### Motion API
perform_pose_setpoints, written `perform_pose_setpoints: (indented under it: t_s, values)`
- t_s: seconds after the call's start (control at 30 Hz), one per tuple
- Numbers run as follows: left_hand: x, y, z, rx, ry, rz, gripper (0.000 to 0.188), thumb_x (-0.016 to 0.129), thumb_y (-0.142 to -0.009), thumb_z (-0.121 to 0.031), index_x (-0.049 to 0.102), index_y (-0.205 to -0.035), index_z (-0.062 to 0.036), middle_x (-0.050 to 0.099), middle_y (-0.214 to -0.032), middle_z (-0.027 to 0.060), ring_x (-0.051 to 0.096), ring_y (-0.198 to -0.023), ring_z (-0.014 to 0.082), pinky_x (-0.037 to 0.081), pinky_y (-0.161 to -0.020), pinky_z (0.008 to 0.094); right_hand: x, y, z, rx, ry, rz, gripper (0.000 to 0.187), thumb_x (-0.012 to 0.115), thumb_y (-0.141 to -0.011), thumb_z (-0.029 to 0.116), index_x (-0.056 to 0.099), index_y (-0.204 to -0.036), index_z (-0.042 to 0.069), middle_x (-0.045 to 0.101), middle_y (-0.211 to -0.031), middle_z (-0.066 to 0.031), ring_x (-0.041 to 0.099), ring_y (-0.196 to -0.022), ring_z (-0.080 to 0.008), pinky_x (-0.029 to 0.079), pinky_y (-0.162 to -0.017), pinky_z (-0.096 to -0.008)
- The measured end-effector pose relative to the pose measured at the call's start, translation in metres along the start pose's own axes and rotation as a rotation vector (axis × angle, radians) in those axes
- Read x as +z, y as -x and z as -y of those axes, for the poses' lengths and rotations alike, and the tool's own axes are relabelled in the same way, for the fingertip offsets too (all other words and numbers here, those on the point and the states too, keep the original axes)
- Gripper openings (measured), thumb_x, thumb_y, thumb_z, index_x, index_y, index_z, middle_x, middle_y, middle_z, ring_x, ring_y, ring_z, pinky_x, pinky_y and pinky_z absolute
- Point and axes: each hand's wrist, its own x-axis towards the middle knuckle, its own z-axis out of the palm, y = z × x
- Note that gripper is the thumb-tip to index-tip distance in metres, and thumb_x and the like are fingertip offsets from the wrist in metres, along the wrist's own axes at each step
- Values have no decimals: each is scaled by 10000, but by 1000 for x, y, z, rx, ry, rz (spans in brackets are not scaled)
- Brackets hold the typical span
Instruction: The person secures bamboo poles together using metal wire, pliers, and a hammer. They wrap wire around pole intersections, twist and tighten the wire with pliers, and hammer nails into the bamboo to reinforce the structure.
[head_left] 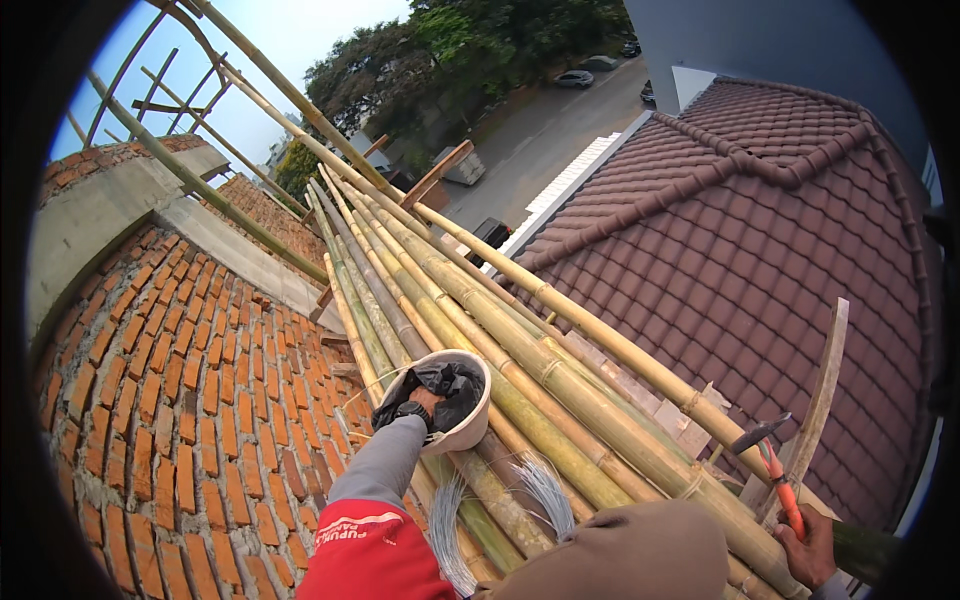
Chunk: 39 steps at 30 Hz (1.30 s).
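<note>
My left hand reaches into a whitish bucket lined with a black plastic bag. A dark watch is on that wrist, and the fingers are hidden in the plastic. The bucket rests on a walkway of long bamboo poles. At the lower right, my right hand is closed around the orange handle of a hammer. The hammer's dark head points up, near a single bamboo rail. Between my left arm and my brown-covered knee lies a bundle of thin silvery wire over the poles.
An orange brick wall with a concrete beam rises on the left. A bamboo rail runs along the right, beside an upright wooden slat. Beyond are a brown tiled roof and, far below, a road with parked cars.
</note>
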Motion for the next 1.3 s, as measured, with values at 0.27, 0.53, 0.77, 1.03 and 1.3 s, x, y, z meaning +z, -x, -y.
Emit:
perform_pose_setpoints:
  t_s: [0.27, 0.53, 0.77, 1.03, 1.3]
  values:
    - [-84, 21, -35, 171, -642, 186, 263, 695, -862, -209, 735, -1077, -64, 732, -1162, 152, 726, -995, 328, 583, -784, 460, -11, -2, 20, 302, 175, 229, 391, 678, -975, 136, 636, -1305, -67, 721, -1179, -174, 664, -1088, -239, 503, -963, -356]
    - [-93, 9, -31, 62, -532, 367, 281, 652, -796, -154, 787, -1015, -40, 739, -1060, 218, 721, -976, 391, 587, -814, 463, -9, -9, 13, 91, 182, 137, 356, 669, -974, 194, 643, -1230, -52, 716, -962, -153, 672, -880, -214, 533, -781, -376]
    - [-129, 40, -60, 60, -647, 30, 224, 634, -887, -207, 789, -950, -58, 771, -996, 162, 744, -950, 318, 562, -825, 450, -4, -9, 3, 14, 112, 155, 307, 661, -986, 213, 656, -1171, -31, 669, -817, -72, 601, -721, -139, 490, -646, -312]
    - [-217, 89, -86, 54, -913, -178, 183, 613, -935, -134, 737, -850, -31, 690, -833, 153, 664, -916, 310, 529, -815, 390, -11, 0, -8, -71, 118, 184, 286, 667, -971, 193, 662, -1190, 8, 655, -809, -77, 588, -716, -168, 493, -657, -339]
    - [-244, 197, -224, 402, -261, -348, 264, 577, -1018, -213, 713, -931, -4, 630, -875, 176, 559, -895, 343, 479, -814, 457, 21, -10, 20, -268, -219, -136, 200, 759, -892, 143, 601, -884, 20, 458, -641, 6, 400, -594, -93, 352, -546, -311]
